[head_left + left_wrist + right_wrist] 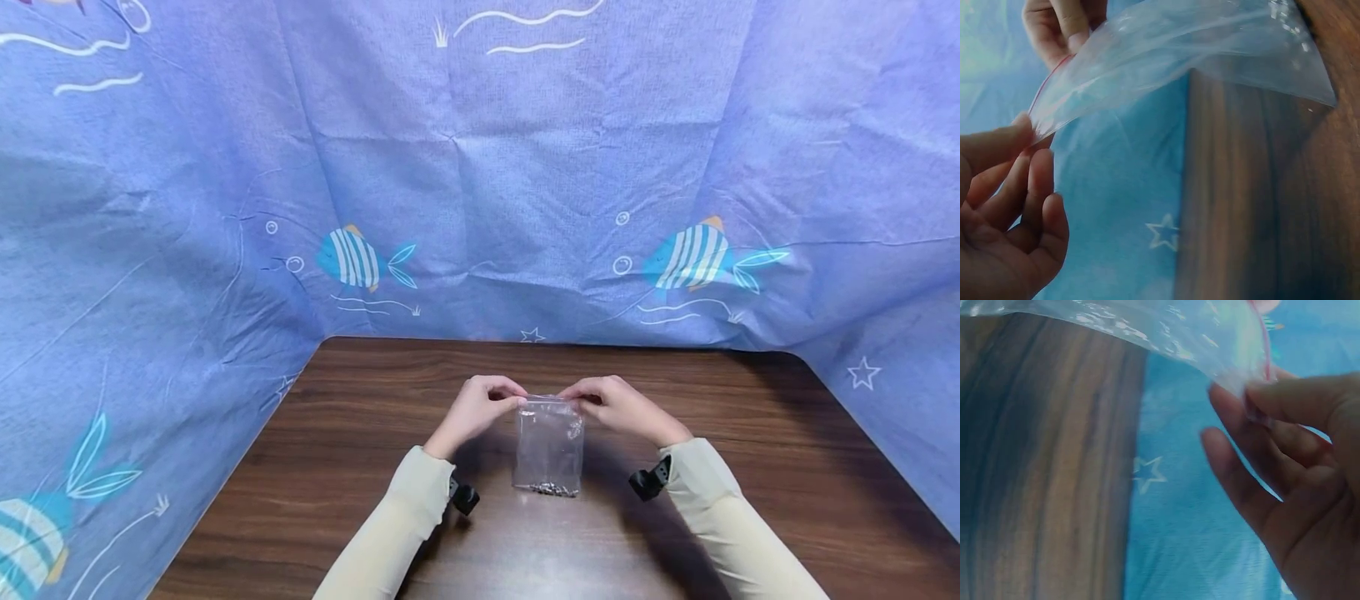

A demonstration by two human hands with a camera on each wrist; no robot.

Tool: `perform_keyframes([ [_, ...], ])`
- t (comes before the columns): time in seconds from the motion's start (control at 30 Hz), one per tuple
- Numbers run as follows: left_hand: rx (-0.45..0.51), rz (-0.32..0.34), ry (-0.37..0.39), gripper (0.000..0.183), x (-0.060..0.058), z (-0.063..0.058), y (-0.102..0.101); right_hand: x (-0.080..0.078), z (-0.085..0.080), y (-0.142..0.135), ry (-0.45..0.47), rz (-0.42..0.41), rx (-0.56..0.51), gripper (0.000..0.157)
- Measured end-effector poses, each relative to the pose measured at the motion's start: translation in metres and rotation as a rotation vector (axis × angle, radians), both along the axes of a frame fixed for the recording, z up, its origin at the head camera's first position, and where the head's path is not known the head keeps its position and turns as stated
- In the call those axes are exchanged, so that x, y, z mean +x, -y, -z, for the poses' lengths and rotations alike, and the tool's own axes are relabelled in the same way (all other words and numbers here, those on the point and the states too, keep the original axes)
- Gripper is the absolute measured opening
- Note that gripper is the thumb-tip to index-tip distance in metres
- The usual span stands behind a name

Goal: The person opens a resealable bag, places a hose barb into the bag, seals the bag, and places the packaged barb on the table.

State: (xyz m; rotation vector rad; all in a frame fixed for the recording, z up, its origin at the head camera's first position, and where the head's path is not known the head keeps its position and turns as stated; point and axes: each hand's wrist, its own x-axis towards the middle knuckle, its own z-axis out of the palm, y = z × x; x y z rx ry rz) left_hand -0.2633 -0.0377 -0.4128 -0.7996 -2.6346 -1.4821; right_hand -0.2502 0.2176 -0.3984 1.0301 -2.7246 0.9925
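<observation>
A clear zip-lock bag (550,442) hangs upright between my two hands over the table, its top edge uppermost. Small dark and silvery pieces (553,489) lie gathered along its bottom. My left hand (483,406) pinches the bag's top left corner between thumb and fingertips. At the top right corner my right hand (618,406) pinches the plastic the same way. In the left wrist view a red line (1050,81) runs along the bag's mouth between both hands. The right wrist view shows the thumb (1297,400) pressed on the bag's corner.
The dark wood-grain table (337,467) spreads beneath both arms. Blue cloth (525,183) printed with fish and stars hangs behind it and at both sides. A small black camera is strapped at each wrist, the left one (465,498) and the right one (647,483).
</observation>
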Motion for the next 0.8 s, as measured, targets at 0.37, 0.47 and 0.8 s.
perform_keyframes([
  [0.37, 0.040, -0.054, 0.069, 0.018, -0.026, 0.029, -0.007, -0.025, 0.037, 0.009, -0.126, 0.170, -0.066, 0.025],
  [0.47, 0.024, -0.058, 0.111, 0.023, -0.029, 0.032, -0.008, -0.032, 0.044, 0.012, -0.082, 0.224, -0.072, 0.023],
  [0.8, -0.083, 0.017, 0.134, 0.041, -0.041, 0.040, -0.001, -0.039, 0.054, 0.017, 0.100, 0.278, -0.023, 0.035],
])
